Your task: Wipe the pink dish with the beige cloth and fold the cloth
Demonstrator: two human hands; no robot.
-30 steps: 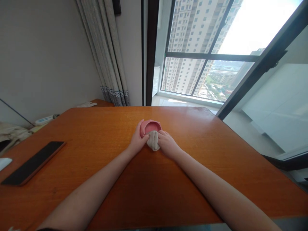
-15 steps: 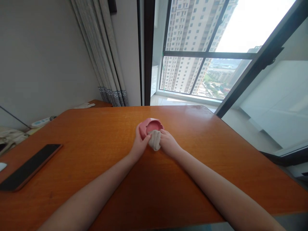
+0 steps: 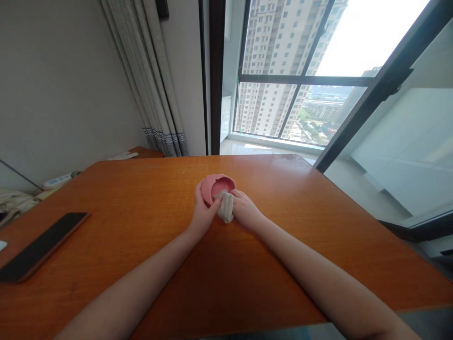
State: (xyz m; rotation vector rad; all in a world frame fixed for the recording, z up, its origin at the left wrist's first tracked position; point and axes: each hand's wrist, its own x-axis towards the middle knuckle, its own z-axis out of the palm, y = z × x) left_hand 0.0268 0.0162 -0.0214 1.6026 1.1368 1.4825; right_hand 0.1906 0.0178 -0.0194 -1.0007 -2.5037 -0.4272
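Note:
A pink ashtray-like dish (image 3: 208,190) with a round hollow is tilted toward me above the middle of the wooden table (image 3: 148,189). My left hand (image 3: 202,212) grips its left side, thumb at the near edge. Folded in my right hand (image 3: 245,209) is a pale grey cloth (image 3: 225,210), pressed against the dish's near rim and partly inside the hollow. The right fingertips are partly hidden behind the cloth and rim.
On the left of the table lies a long dark flat object (image 3: 42,245) with a reddish edge. A white power strip (image 3: 58,181) sits past the left edge. Beyond the table are a grey curtain (image 3: 148,80) and a large window (image 3: 283,108).
The dish, the cloth and both hands have shifted slightly left. The dish has turned a little in my left hand, and both hands keep their grip.

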